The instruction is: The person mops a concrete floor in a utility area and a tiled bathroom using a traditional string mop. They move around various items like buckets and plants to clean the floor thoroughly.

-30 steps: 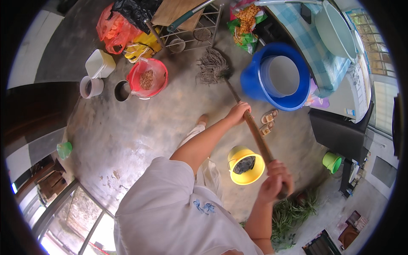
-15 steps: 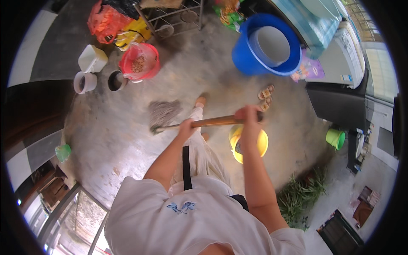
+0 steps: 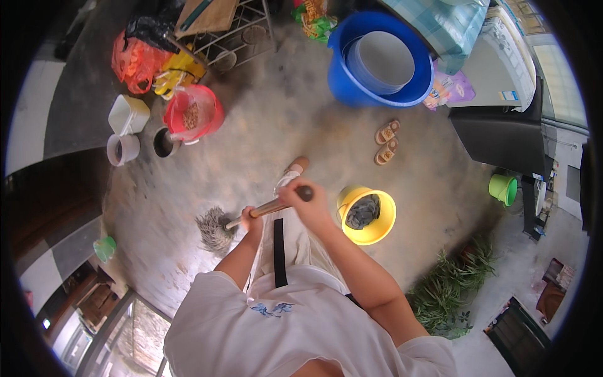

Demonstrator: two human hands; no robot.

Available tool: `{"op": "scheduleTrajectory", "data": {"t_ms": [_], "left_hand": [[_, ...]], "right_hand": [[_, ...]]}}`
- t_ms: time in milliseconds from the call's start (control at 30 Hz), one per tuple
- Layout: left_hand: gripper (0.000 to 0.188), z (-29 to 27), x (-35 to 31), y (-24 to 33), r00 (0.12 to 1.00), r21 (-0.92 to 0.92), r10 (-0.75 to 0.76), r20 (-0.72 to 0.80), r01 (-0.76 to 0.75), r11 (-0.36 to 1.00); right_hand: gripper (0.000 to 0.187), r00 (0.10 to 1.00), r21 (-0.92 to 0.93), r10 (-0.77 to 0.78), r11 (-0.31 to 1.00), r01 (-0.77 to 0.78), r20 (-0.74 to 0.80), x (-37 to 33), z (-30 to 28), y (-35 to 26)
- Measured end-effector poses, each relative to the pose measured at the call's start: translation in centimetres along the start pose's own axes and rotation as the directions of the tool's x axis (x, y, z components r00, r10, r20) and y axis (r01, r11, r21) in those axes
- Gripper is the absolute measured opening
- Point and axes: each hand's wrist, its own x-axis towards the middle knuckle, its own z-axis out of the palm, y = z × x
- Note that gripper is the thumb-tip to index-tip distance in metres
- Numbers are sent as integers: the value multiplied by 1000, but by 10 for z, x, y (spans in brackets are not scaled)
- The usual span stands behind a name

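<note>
While the right hand (image 3: 303, 202) grips the mop (image 3: 271, 206) just below the dark end of its handle, the left hand (image 3: 251, 220) is closed around it lower down. The mop head (image 3: 215, 231) sits on the floor (image 3: 282, 107) just beyond the left hand, well to the left of the yellow bucket (image 3: 377, 235). Both hands are left of that bucket, the right one nearer. Sandals (image 3: 386, 133) lie beyond the bucket.

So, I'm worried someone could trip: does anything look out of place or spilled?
Perhaps the slippers: the pair lies unworn on the floor between the blue tub and the yellow bucket, looking left behind. I can make out no clear spill.
</note>
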Motion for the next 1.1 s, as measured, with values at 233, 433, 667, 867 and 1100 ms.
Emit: {"op": "scheduleTrajectory", "data": {"t_ms": [233,433,667,867,1100], "left_hand": [[18,41,50,246,952,-185,299,-65,-306,934],[21,119,71,385,760,-502,625,178,-476,722],[18,199,48,416,473,-554,743,474,-496,669],[19,176,-47,396,342,-393,762,550,-699,597],[16,190,-177,340,239,-393,780,578,-756,523]], "right_hand": [[11,950,59,-302,950,307,-81,2,-63,-130],[16,765,-21,-587,797,604,-267,-9,-113,-170],[17,564,-124,-545,778,616,-620,-45,-156,-147],[17,509,-64,-436,802,594,-742,-124,-191,-121],[16,327,-142,-400,790,596,-856,-241,-239,-75]]}}
